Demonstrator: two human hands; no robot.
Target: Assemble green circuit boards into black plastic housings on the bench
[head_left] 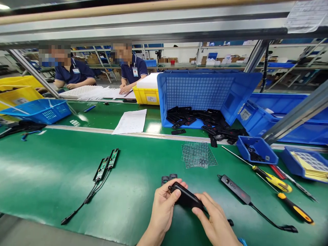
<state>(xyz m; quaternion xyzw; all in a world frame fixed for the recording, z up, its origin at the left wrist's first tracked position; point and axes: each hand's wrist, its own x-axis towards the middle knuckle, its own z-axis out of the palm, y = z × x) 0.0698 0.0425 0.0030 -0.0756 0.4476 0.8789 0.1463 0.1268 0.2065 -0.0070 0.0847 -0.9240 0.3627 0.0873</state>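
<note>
Between my two hands is a long black plastic device housing (188,197), tilted above the green bench. My left hand (164,208) pinches its far-left end between thumb and fingers. At the near-right end my right hand (214,217) grips it, and a dark cable end shows past the fingers. Small black parts (169,178) lie just behind my left hand. To the right rests a finished-looking black device with a cable (235,189). Two open black housings with green circuit boards (102,169) and cables lie on the left.
A tipped blue crate (205,90) spills black covers (184,118) at the back. Clear sticker sheets (198,155) lie before it. Two screwdrivers (273,179), tweezers (294,182) and small blue bins (256,150) are on the right. Two people (132,68) sit across the bench.
</note>
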